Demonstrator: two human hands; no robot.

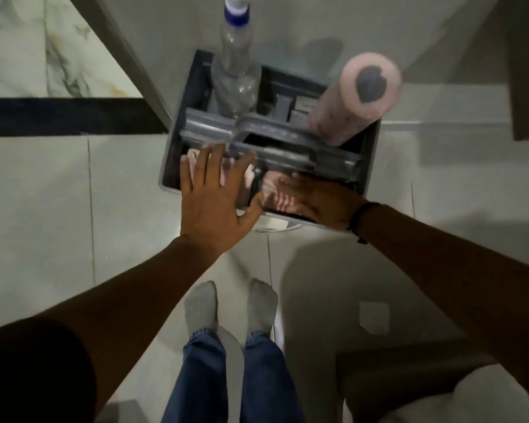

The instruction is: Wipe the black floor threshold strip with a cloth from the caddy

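My left hand [217, 196], fingers spread, hovers over grey caddy [368, 166]. My right hand [315, 203] reaches onto pink cloth [275, 193] inside; grip unclear w/ blur. Black threshold strip [64, 116] lies left, untouched.

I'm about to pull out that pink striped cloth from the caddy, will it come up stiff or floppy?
Probably floppy: the pink striped cloth lies crumpled in folds in the caddy. Likely light, since it looks thin. It may snag, being bunched under the handle beside the right hand.
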